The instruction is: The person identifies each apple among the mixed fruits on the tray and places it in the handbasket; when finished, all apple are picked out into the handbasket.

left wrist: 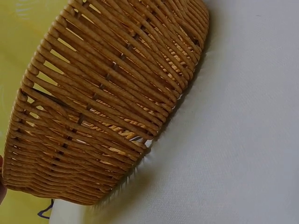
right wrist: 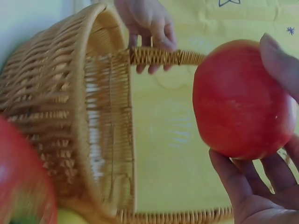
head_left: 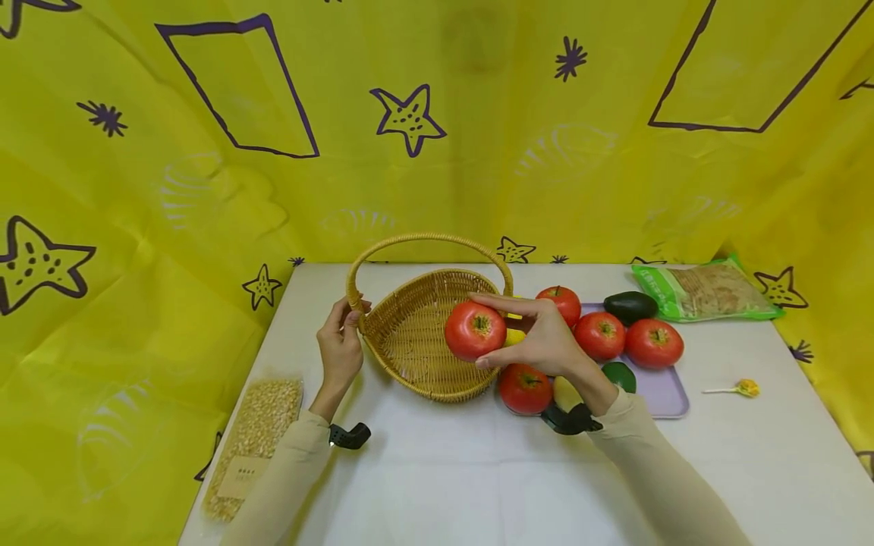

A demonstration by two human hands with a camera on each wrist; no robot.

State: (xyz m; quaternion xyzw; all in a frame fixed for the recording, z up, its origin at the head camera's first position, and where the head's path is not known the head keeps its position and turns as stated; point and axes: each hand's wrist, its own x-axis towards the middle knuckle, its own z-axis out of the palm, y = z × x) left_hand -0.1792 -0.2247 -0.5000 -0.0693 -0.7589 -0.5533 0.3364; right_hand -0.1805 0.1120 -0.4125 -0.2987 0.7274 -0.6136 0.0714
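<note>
A woven wicker basket [head_left: 416, 356] with a tall arched handle sits on the white table, nothing lying inside it. My left hand [head_left: 341, 345] grips the handle where it meets the basket's left rim. Over the basket's right side, my right hand [head_left: 546, 341] holds a red apple [head_left: 471, 331] between thumb and fingers. The right wrist view shows the apple [right wrist: 243, 100] beside the basket's opening, with the left hand [right wrist: 147, 23] on the handle beyond. Woven basket wall [left wrist: 107, 88] fills much of the left wrist view.
A lilac tray [head_left: 672, 398] at right bears several red apples [head_left: 654, 343], an avocado [head_left: 630, 306] and other produce, partly hidden by the right arm. Behind it lies a green-edged bag [head_left: 713, 290]. A yellow-headed stick [head_left: 747, 387] lies right; a bag of corn kernels [head_left: 266, 413] lies left.
</note>
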